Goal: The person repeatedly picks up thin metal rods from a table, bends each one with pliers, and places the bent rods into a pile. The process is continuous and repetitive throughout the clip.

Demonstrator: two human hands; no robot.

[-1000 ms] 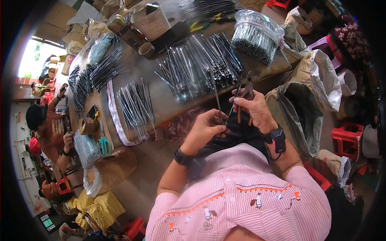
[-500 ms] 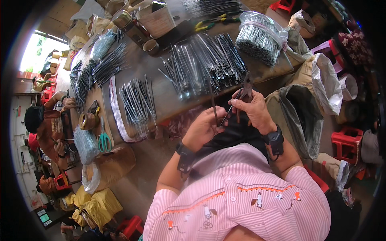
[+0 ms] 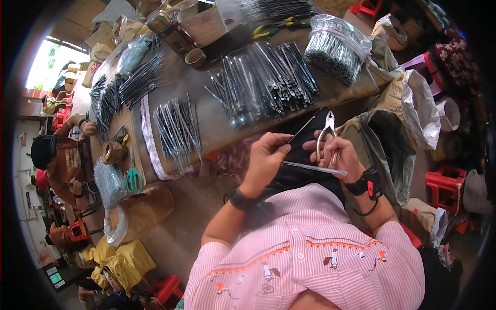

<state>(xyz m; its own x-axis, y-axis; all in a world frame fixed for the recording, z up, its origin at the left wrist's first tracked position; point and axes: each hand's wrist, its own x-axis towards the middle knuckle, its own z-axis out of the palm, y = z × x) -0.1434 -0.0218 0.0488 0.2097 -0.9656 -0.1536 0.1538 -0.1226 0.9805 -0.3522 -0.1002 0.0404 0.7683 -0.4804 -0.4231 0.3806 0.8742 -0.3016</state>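
Observation:
My left hand [image 3: 268, 159] is closed in a pinch on a thin metal strip [image 3: 313, 168]. One length of it reaches right, passing under my right hand; a second thin length [image 3: 305, 127] slants up and away from the fingertips. Whether these are one bent strip or two, I cannot tell. A pair of pliers [image 3: 329, 124] rests in my right hand [image 3: 338, 155], jaws pointing away from me and handles between the fingers. The jaws grip nothing visible. Beyond my hands, on the table [image 3: 217, 132], lie a wide row of metal strips [image 3: 263, 82] and a smaller bunch [image 3: 176, 126].
A plastic-wrapped bundle of strips [image 3: 333, 51] stands at the table's far right, near yellow-handled pliers [image 3: 266, 33]. Teal scissors [image 3: 134, 178] and brown tape [image 3: 112, 154] lie left. An open sack [image 3: 385, 150] stands right. A co-worker [image 3: 64, 160] sits far left.
My right hand has rolled over, bringing the pliers lower and to the right. My left hand has turned, and the strip that pointed away now lies across toward the right.

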